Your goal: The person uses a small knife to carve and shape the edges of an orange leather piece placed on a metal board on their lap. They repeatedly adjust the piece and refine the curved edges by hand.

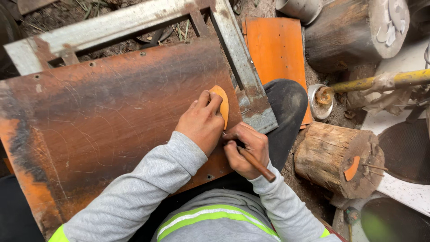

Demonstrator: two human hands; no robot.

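Grey sleeves and hi-vis vest trim (210, 215) nearest the lens, both forearms reaching forward onto the work.

Orange leaf-shaped template (222, 104) lay flat on the rusty metal sheet (103, 121), pinned under the left hand's fingertips, just ahead of the right hand.

Left hand (202, 122): fingers curled over the template's near edge, pressing down, not closed round it. Right hand (245, 150): clenched in a pencil grip on a wooden-handled scriber (256, 163), tip touching the sheet at the template's lower edge.

Judged best practice for the tracing: constant downward pressure on the template so no creep, scriber tip tight against the edge, one continuous pass, left fingers kept clear of the tip's path.

Faint curved scratch marks showed on the sheet left of the left hand. Grey angle-iron frame (237, 54) beyond both hands. Orange plate (275, 49) past the frame, right of it. Dark trouser knee (284, 107) just right of the right hand. Small tin (320, 101) and yellow bar (380, 80) further right. Log stump (336, 161) well right of the right hand, carrying a second orange cut-out (352, 168) on its end face; larger log (354, 31) far ahead-right.
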